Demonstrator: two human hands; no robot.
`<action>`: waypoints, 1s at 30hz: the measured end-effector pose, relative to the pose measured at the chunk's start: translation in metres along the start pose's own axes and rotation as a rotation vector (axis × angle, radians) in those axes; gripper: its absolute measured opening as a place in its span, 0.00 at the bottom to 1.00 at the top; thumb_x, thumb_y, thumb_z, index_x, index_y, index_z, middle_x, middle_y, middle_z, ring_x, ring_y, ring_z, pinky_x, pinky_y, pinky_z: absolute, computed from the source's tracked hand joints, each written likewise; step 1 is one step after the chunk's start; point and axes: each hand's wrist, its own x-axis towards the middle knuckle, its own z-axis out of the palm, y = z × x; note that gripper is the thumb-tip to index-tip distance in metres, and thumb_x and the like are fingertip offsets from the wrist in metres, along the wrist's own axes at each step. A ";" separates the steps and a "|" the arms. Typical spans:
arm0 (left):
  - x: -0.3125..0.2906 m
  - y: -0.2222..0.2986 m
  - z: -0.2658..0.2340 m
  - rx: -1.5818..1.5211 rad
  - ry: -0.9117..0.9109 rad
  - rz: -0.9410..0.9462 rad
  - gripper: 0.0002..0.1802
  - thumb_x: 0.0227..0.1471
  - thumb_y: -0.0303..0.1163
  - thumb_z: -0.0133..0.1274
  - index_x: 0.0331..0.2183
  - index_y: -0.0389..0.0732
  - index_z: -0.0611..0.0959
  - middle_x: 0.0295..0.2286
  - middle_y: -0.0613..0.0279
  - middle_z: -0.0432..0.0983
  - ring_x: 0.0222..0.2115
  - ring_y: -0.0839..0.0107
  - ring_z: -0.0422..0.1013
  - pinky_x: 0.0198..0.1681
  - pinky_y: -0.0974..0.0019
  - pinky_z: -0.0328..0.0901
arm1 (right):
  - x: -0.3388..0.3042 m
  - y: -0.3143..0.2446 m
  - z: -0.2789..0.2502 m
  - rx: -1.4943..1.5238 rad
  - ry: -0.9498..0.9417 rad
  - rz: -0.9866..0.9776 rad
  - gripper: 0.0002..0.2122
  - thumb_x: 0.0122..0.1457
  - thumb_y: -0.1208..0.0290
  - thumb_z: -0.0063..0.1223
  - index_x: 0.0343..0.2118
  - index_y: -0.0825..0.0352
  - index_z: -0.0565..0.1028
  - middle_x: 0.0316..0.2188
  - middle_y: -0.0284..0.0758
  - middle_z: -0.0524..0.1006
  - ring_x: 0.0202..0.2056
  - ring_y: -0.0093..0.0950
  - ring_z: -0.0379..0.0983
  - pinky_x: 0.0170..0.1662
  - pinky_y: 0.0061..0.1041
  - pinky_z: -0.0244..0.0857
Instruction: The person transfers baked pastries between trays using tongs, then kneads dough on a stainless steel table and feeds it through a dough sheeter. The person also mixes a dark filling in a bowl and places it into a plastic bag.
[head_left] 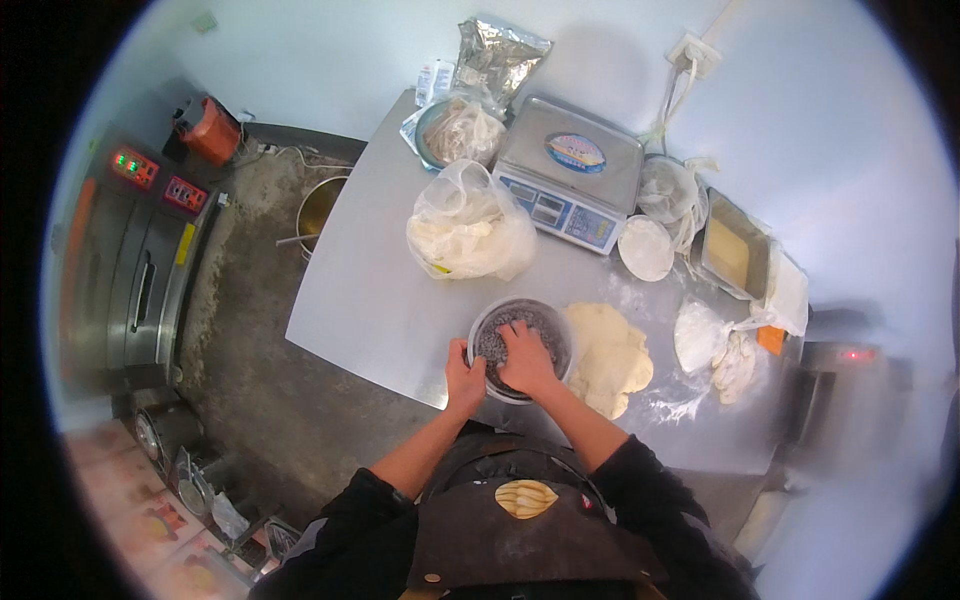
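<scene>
A round metal bowl (560,331) holds a dark, grainy mass (497,345) and stands near the front edge of the table. At the bowl's left rim, my left hand (464,380) is closed, gripping the side. Inside the bowl, my right hand (524,360) rests on the dark mass with its fingers spread; the fingertips are partly sunk or hidden there. Just right of the bowl lies a flat, pale slab of dough (610,362), partly touching or very close to it.
Behind the bowl sits a plastic bag of pale contents (470,235), with a digital scale (570,165) beyond it. A metal tray (738,245) and a white flour pile (698,335) stand to the right. An oven (140,280) is at far left.
</scene>
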 end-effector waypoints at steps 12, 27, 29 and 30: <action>0.004 -0.008 -0.022 0.109 -0.064 0.020 0.16 0.56 0.23 0.53 0.48 0.35 0.75 0.34 0.49 0.78 0.35 0.61 0.76 0.43 0.57 0.71 | 0.010 0.012 -0.010 0.729 -0.017 0.390 0.32 0.54 0.66 0.65 0.63 0.67 0.71 0.58 0.51 0.74 0.59 0.43 0.72 0.63 0.42 0.65; 0.003 -0.013 -0.040 0.007 0.031 -0.086 0.14 0.54 0.20 0.52 0.45 0.35 0.74 0.37 0.57 0.74 0.39 0.69 0.71 0.46 0.61 0.68 | 0.020 -0.020 0.022 0.830 0.156 0.453 0.32 0.57 0.77 0.58 0.67 0.66 0.67 0.57 0.51 0.70 0.56 0.45 0.74 0.57 0.39 0.71; 0.013 -0.015 -0.048 0.020 0.065 -0.076 0.14 0.54 0.20 0.52 0.45 0.35 0.73 0.37 0.57 0.72 0.39 0.69 0.69 0.47 0.62 0.67 | 0.009 -0.026 0.014 0.510 0.256 0.282 0.29 0.59 0.80 0.54 0.66 0.67 0.69 0.57 0.50 0.70 0.51 0.43 0.77 0.54 0.36 0.72; 0.018 -0.018 -0.049 -0.033 0.096 -0.070 0.15 0.54 0.20 0.52 0.45 0.34 0.73 0.37 0.57 0.71 0.39 0.69 0.69 0.47 0.63 0.66 | 0.002 -0.030 0.014 0.298 0.311 0.096 0.26 0.59 0.79 0.55 0.63 0.66 0.72 0.54 0.48 0.73 0.49 0.45 0.77 0.53 0.37 0.72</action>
